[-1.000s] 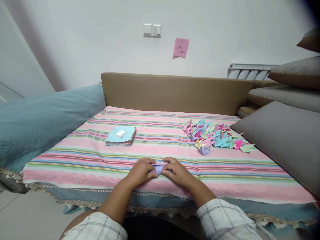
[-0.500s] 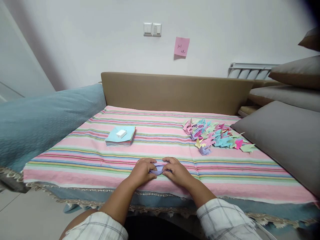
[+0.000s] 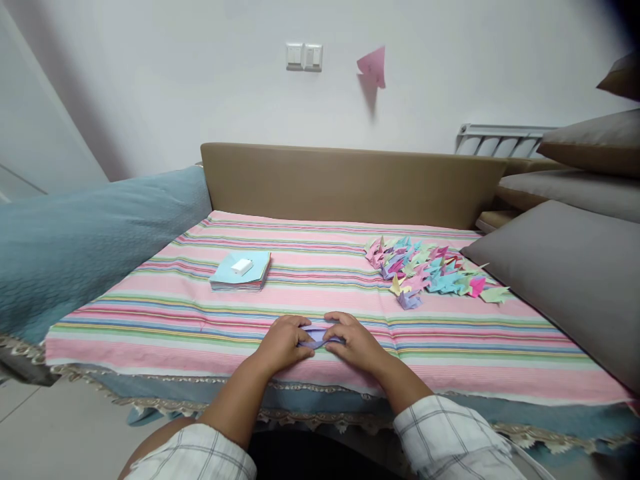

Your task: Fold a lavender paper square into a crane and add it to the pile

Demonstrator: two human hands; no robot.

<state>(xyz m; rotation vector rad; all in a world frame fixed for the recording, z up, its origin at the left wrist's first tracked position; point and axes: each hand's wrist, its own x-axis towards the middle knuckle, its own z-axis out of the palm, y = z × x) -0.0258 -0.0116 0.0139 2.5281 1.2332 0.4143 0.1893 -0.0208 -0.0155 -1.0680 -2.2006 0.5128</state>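
A purple sheet of folding paper (image 3: 317, 336) lies partly folded near the front edge of the striped cloth. My left hand (image 3: 286, 340) grips its left end between thumb and fingers, and my right hand (image 3: 350, 339) holds the right end the same way. The paper's middle shows between the hands, with a raised fold along it; its ends are covered by my fingers. Over to the right lies a heap of folded paper cranes (image 3: 425, 270) in many colours.
A stack of coloured paper (image 3: 235, 279) with a small white block (image 3: 242, 267) on top sits at the left. Grey cushions (image 3: 560, 280) line the right side. Behind the cloth (image 3: 320, 267) stands a brown backrest (image 3: 350, 187). A pink note (image 3: 374, 67) is by the wall, under no hand.
The pink note, flat on the wall before, is now higher, tilted and away from the wall with a longer shadow. Both hands keep their hold on the purple paper, nearly unmoved.
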